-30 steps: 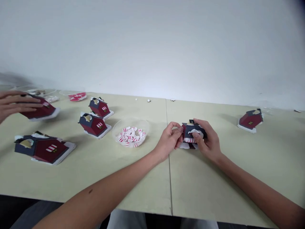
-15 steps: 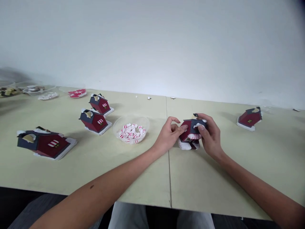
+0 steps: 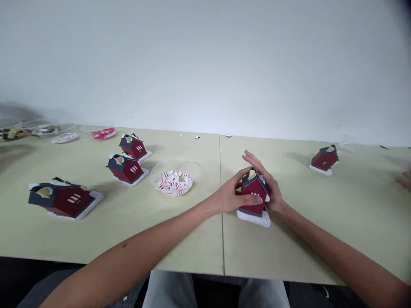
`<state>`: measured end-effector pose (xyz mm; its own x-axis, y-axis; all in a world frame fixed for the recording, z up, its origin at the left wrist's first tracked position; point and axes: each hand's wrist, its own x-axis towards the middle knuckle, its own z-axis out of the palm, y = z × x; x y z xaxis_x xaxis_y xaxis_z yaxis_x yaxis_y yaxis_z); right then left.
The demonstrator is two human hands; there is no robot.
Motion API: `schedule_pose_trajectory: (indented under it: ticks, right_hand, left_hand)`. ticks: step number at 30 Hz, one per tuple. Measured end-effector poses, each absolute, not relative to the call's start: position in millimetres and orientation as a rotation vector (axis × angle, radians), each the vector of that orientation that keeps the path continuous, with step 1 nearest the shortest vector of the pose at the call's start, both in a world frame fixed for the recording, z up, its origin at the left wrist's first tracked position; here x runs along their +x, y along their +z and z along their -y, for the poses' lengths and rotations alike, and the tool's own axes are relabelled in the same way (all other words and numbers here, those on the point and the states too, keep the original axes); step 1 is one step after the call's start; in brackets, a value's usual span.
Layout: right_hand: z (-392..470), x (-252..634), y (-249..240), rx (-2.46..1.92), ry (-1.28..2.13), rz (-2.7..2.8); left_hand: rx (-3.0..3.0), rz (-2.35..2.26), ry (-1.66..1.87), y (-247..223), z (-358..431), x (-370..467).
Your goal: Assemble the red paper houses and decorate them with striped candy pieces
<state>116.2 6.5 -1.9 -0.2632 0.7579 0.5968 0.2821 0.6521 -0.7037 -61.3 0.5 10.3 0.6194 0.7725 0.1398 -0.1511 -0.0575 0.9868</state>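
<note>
A small dark red house (image 3: 252, 191) with a dark roof and a white base stands on the table, right of the seam. My left hand (image 3: 233, 194) grips it from the left, thumb across the red wall and fingers behind the roof. At its right side is my right hand (image 3: 269, 184), palm against the house with the fingers stretched out up and to the left. Left of my hands, a clear round bowl (image 3: 153, 177) holds several white pieces with red stripes.
Three similar houses, the nearest one (image 3: 69, 201) large in view, stand at left. Another house (image 3: 325, 160) is at right. Bowls with red pieces (image 3: 103, 133) and other parts line the back left. Small pieces lie near the wall. Another person's hand (image 3: 405, 179) shows at the right edge.
The house has turned so that a plain red side wall faces me. My left thumb has shifted onto that wall, and my right fingers have straightened. Another person's hand has appeared at right.
</note>
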Motion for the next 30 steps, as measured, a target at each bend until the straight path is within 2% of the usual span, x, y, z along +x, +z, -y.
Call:
schedule_pose_trajectory:
  ticks: [6, 12, 17, 21, 25, 30]
  right_hand:
    - [-24.3, 141.9, 1.2, -0.771, 0.282, 1.999]
    - [-48.3, 180.2, -12.8, -0.943, -0.115, 2.21]
    - [-69.7, 239.2, -15.2, -1.276, -0.542, 1.818]
    - [-85.3, 306.1, -23.4, -1.531, -0.649, 1.332]
    - [-92.4, 347.5, -42.6, -1.7, -0.468, 1.16]
    - [-100.9, 361.3, -55.2, -1.77, -0.369, 1.173]
  left_hand:
    - [1.629, -0.658, 0.968, 23.5, 11.5, -59.2]
    - [1.814, -0.777, 1.388, 62.1, 39.0, -81.7]
    - [1.944, -1.212, 1.805, 120.3, 54.1, -172.7]
    - [2.089, -1.817, 2.043, 169.9, 43.4, -280.0]
    - [1.775, -2.347, 1.727, 182.2, 3.8, -382.4]
    - [1.78, -2.665, 1.079, 149.8, -44.6, -446.4]
